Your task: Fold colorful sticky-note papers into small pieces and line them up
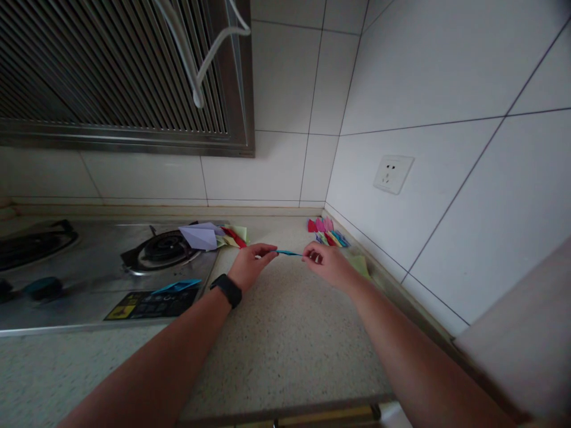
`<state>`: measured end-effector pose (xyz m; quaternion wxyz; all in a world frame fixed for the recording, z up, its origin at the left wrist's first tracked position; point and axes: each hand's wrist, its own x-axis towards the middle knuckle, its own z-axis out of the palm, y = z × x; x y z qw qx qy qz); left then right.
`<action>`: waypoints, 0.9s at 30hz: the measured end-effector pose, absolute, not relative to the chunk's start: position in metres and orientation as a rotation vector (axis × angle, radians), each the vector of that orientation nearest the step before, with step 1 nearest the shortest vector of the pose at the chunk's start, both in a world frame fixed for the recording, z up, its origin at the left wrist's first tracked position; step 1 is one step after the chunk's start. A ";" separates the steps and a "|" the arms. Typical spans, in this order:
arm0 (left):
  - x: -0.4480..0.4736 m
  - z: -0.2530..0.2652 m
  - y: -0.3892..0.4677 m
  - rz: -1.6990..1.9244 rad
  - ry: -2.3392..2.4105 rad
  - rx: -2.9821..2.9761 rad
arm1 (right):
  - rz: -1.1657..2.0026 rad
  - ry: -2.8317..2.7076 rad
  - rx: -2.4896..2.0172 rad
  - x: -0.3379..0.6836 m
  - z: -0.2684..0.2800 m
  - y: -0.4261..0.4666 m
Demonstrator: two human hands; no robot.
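Note:
A small blue piece of folded paper point(289, 253) stretches between my two hands, seen nearly edge-on above the speckled counter point(285, 333). My left hand point(253, 261) pinches its left end between thumb and fingers; a black watch point(227, 290) is on that wrist. At the other end, my right hand point(328, 261) holds the paper's tip in a pinch. Just behind my right hand lies a group of small colourful folded papers point(328, 232). Beside my left hand are larger folded papers, among them a lilac one point(200, 236) and a red one point(235, 236).
A steel gas stove point(89, 303) fills the left, with a burner point(167, 249) under the lilac paper's edge. Another blue folded paper point(177, 286) lies on the stove's front label. A yellow-green sheet point(359, 266) rests by the right wall, below a socket point(394, 174). A range hood point(134, 134) hangs overhead.

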<state>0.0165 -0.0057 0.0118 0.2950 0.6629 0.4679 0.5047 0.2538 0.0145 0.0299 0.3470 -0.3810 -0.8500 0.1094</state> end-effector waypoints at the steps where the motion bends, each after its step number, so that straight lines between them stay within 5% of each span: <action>1: 0.016 0.012 -0.006 1.340 1.251 1.770 | 0.286 -2.202 -0.994 0.254 0.030 0.015; 27: 0.013 0.001 0.004 1.330 1.183 1.667 | 0.333 -2.336 -0.825 0.255 0.042 0.003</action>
